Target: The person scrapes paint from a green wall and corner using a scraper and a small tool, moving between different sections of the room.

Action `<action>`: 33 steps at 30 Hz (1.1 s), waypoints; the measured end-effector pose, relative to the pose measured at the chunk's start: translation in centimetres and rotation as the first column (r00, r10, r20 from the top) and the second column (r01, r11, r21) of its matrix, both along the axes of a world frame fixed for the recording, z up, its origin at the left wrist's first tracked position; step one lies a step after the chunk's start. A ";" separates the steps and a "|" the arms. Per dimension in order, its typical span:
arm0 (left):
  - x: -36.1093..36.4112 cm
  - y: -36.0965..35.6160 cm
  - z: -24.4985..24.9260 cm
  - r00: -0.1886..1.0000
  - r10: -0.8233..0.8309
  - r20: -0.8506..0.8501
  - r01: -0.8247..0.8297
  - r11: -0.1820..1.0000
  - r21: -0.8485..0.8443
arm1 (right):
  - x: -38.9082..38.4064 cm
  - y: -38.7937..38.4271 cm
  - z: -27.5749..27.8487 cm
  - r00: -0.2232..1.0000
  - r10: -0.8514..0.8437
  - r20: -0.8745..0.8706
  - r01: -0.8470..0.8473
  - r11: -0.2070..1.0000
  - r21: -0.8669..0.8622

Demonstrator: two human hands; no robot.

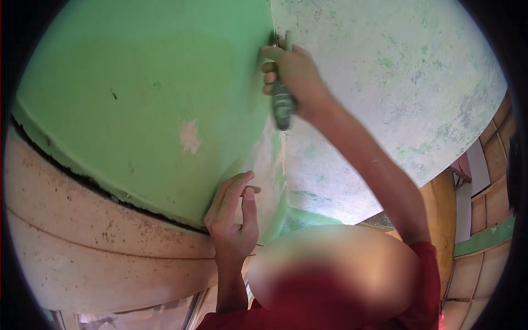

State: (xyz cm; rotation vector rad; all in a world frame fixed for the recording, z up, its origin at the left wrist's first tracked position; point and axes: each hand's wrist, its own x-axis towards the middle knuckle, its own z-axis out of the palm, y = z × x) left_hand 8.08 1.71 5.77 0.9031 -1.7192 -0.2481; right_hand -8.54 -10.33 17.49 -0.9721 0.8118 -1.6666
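Near the top centre, my right hand (294, 71) is wrapped round the dark green handle of a scraper-like tool (282, 107). The tool's upper end meets the corner between the green wall (137, 82) and the whitish, green-flecked wall (385, 82); its tip is partly hidden by my fingers. Lower down, my left hand (234, 217) is raised beside the green wall with its fingers apart and curved, and nothing shows in it. A pale bare patch (190, 137) marks the green paint, and more paint is gone along the corner below the tool.
A speckled beige band (110, 220) runs under the green wall, with a dark gap between them. Wooden framed panels (492, 220) and a green beam (484, 237) stand at the right. A window (137, 316) shows at the lower left. A blurred area covers the bottom centre.
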 end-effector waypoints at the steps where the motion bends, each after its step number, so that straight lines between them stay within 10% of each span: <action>1: 0.0 0.1 0.0 1.000 0.010 0.003 -0.010 1.000 0.005 | 0.6 -0.2 -1.1 1.000 0.010 0.003 -0.010 1.000 0.005; 3: -0.1 0.4 -0.1 0.999 0.046 -0.022 -0.044 0.996 0.077 | 1.7 -0.3 -3.1 0.974 -0.158 -0.163 0.112 0.959 -0.259; 10: -1.9 1.1 -4.6 0.995 0.014 0.100 -0.028 0.989 0.143 | 1.9 11.0 -18.1 0.630 0.065 -0.774 -0.045 0.998 0.047; 16: -5.3 3.7 -13.1 0.976 0.129 -0.176 -0.011 0.837 0.548 | 1.5 14.8 -26.1 0.703 0.058 -0.709 0.020 0.995 0.102; 20: -6.1 3.5 -13.5 0.976 0.172 -0.130 -0.082 0.853 0.516 | 0.5 14.9 -26.5 0.724 0.078 -0.686 -0.005 0.994 0.108; 23: -5.7 2.0 -11.8 0.861 0.196 -0.469 0.003 0.921 0.390 | -0.8 14.4 -27.1 0.673 0.110 -0.731 -0.055 0.994 0.098; 26: -3.4 1.2 -10.9 0.871 0.090 -0.484 0.059 0.957 0.284 | -1.8 14.1 -28.4 0.815 0.496 -0.299 -0.196 0.722 0.663; 29: -1.7 0.5 -11.3 0.859 0.030 -0.512 0.120 0.959 0.258 | -2.5 11.6 -28.2 0.873 0.454 -0.178 -0.271 0.756 0.596; 33: -0.1 0.4 -13.3 0.992 0.090 -0.084 -0.070 0.973 0.220 | -2.9 7.7 -22.0 0.978 0.137 0.157 -0.187 0.910 0.370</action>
